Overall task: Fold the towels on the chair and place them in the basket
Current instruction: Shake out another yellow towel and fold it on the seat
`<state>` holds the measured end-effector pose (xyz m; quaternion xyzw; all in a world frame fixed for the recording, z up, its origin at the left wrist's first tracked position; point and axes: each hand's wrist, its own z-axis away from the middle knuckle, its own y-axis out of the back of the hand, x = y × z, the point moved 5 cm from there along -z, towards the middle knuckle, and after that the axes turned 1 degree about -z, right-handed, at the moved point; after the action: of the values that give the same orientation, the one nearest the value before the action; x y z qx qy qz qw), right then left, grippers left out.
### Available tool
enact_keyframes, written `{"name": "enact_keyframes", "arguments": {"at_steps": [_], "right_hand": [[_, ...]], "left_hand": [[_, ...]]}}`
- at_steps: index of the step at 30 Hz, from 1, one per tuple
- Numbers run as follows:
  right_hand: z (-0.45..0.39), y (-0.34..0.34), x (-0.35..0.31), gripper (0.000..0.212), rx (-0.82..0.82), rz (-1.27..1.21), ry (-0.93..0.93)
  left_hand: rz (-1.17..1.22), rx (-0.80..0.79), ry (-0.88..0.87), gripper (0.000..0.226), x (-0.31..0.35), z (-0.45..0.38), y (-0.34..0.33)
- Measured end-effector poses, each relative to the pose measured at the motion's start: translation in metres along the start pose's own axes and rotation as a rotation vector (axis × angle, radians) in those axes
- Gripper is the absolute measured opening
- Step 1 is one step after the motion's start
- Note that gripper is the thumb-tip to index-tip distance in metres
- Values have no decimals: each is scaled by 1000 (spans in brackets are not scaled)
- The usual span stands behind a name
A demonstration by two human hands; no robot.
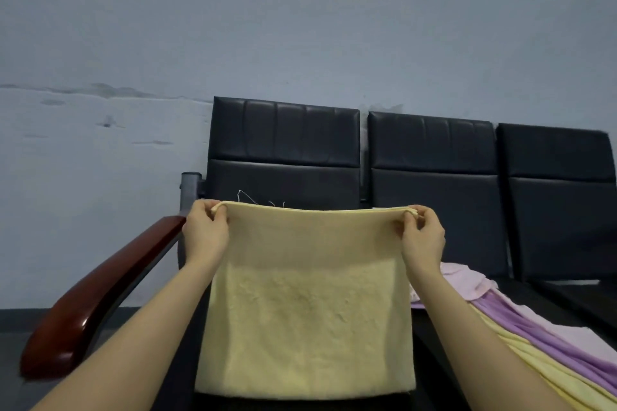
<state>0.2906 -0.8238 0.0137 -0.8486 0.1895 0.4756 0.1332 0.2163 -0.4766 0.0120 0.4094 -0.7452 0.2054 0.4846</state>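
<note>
A pale yellow towel (307,307) hangs flat in front of me over the leftmost black seat. My left hand (205,232) pinches its top left corner. My right hand (422,233) pinches its top right corner. The top edge is stretched straight between the two hands, and a few loose threads stick up from it. The towel's lower edge reaches down to the seat. More towels (521,324), purple, pink and yellow, lie spread on the seat to the right. No basket is in view.
A row of black padded chairs (430,143) stands against a grey-blue wall. A glossy dark red armrest (100,297) runs along the left of the nearest seat, on a grey metal post (189,190).
</note>
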Motion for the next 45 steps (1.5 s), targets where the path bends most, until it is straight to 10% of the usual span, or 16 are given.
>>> {"name": "enact_keyframes", "arguments": {"at_steps": [10, 35, 45], "right_hand": [[-21, -24, -23, 18, -65, -240, 73], [118, 0, 131, 15, -197, 339, -363], [93, -23, 148, 14, -85, 301, -306]], "left_hand": [[252, 148, -26, 8, 26, -5, -1], [-527, -128, 68, 17, -147, 84, 17], [-435, -121, 41, 27, -164, 52, -12]]}}
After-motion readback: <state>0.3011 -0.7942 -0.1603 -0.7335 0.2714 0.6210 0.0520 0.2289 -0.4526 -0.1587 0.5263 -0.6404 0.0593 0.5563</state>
